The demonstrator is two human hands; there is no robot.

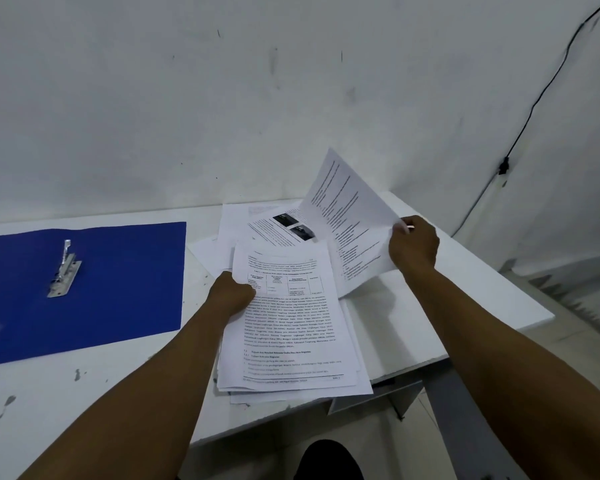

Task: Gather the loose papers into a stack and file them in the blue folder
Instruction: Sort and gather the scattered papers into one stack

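Loose papers are being gathered.
One sheet (pixel 352 220) is pinched by right hand (pixel 413 245) fingers; the stack (pixel 288 327), gripped by the left hand (pixel 231 294), lies just left.

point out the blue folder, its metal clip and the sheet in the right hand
blue folder (pixel 125 282): head view, bare part of the open cover
metal clip (pixel 64 271): head view, middle of the fastener
lifted sheet (pixel 350 216): head view, centre of the raised page

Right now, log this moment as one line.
left hand: holds stack | right hand: lifts loose sheet | blue folder: open, no papers
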